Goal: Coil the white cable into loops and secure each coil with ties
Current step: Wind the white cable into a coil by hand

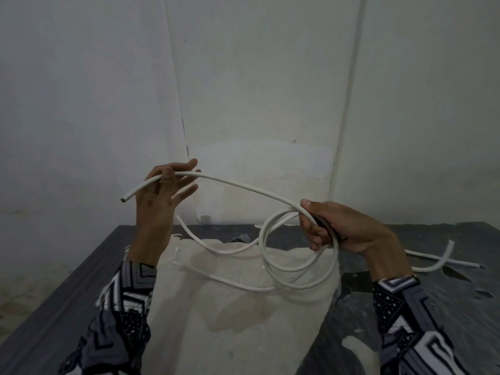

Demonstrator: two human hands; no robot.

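My left hand (159, 190) is raised in front of a pale, scuffed plaster wall (257, 90), pinching a stiff white round plastic-sheathed cable (243, 186) a little way in from its cut end, which juts out to the left past my thumb; my other fingers are spread and relaxed. From this grip the cable arcs rightward and downward to my right hand (338, 226), whose fingers are curled around the gathered turns at the top of a hanging coil of two or three loops (292, 263). My right grip also clasps something dark and slender; I cannot tell what it is. The coil hangs just above a dark grey counter (89, 280) whose middle is covered by a stained off-white sheet (243, 320). Loose white cable lengths trail across that sheet to the left of the coil. Further white cable pieces (438, 262) lie crossed on the counter to the right, beyond my right wrist. Both forearms wear black, grey and white geometric-patterned sleeves (405, 315).
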